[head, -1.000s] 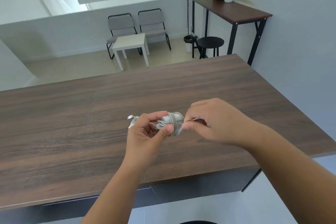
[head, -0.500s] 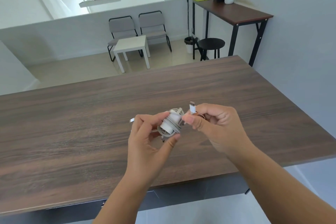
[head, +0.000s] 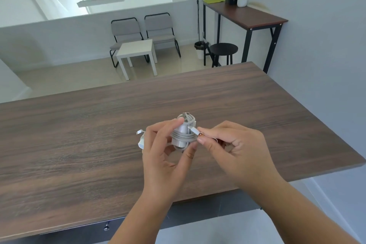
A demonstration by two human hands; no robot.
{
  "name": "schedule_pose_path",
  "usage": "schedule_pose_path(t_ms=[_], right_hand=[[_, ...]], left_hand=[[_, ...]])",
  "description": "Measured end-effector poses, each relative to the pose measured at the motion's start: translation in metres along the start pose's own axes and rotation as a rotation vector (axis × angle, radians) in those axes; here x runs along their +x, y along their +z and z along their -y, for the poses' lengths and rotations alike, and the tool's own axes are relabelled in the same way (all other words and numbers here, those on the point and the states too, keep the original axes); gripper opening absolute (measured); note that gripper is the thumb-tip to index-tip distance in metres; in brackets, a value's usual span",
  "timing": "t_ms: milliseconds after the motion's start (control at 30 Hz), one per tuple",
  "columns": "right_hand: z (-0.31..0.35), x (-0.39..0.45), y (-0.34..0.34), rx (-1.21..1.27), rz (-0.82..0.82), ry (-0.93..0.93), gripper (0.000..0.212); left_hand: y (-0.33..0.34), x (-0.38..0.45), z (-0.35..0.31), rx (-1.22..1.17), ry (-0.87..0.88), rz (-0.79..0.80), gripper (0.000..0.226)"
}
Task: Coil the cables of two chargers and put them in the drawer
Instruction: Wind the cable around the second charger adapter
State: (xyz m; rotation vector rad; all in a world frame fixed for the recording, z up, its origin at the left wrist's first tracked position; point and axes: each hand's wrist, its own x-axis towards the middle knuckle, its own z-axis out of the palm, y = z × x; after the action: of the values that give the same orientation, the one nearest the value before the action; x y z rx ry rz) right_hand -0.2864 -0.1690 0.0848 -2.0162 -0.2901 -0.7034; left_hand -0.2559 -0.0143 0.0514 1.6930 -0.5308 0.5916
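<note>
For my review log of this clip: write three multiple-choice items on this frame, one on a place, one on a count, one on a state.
1. Where is the cable-wrapped charger?
A. flat on the table
B. held above the table
C. on the stool

2. How many grey chairs stand behind the white side table?
A. one
B. two
C. four

3. What is the right hand doing?
A. pinching the cable's connector end
B. resting flat on the table
C. pulling a drawer

Answers: B, the left hand grips it above the wooden table; B, two stand side by side; A, thumb and forefinger close on the plug beside the coil.
</note>
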Motion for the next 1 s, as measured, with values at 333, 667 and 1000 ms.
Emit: schedule_pose_path(t_ms=[333,667,1000], right_hand=[[0.005,-0.006,0.001,-0.388,-0.150,-0.252,0.008],[0.008,-0.003,0.002,-0.427,-0.204,-0.212,0.008],[0.008,0.000,-0.003,-0.247,-0.035,0.014,0.007]], left_hand=[[0.003,-0.002,-0.010,0.080,0.042,0.033,0.050],[0.005,-0.009,-0.021,0.056,-0.118,0.097,0.057],[0.001,-0.010,-0.015,0.301,0.111,0.093,0.056]])
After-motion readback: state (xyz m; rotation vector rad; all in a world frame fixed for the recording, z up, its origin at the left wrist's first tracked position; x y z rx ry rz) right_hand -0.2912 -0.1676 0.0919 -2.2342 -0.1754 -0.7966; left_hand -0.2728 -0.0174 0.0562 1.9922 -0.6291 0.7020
